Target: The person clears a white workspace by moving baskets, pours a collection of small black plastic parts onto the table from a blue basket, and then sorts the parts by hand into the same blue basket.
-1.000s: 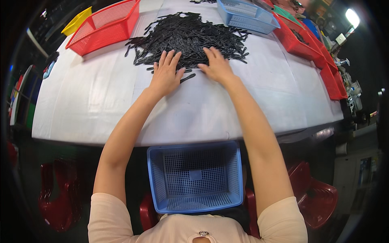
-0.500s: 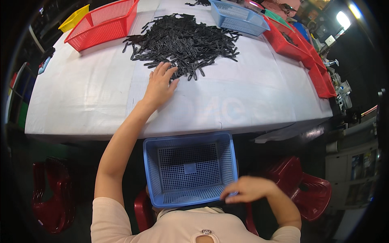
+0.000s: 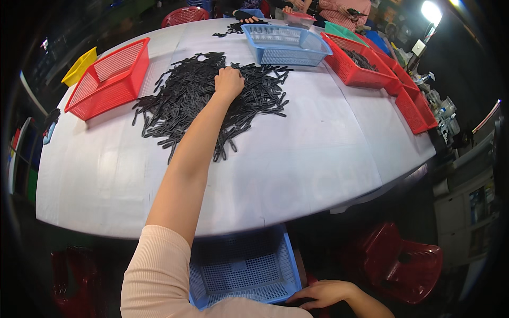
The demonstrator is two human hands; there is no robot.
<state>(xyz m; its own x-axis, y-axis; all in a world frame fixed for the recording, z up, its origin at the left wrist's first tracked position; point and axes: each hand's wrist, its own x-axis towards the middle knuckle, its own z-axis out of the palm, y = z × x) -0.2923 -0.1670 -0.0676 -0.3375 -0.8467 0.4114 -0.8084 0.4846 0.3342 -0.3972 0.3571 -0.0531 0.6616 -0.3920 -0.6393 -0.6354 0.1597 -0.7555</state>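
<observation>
On the white table (image 3: 297,175), a broad heap of black plastic strips (image 3: 175,100) spreads across the far middle, and the left hand (image 3: 229,82) lies on top of it with its fingers curled down into the strips, seemingly gathering some, though whether any are actually gripped cannot be told from here. The arm is stretched out nearly straight, because the heap lies towards the far side of the table. The right hand (image 3: 323,293) is down below the table edge, fingers loosely spread and touching the near corner of the blue basket on the lap (image 3: 238,267), which looks like a steadying hold; it carries nothing. That basket sits just under the table edge, a short drop from the tabletop. Counting what stands on the table: one blue basket (image 3: 286,45) beyond the heap, one red basket (image 3: 108,79) at the left, one yellow tray (image 3: 79,64) behind it, and at least three red baskets (image 3: 366,66) along the right rim. The strips are too many to count.
</observation>
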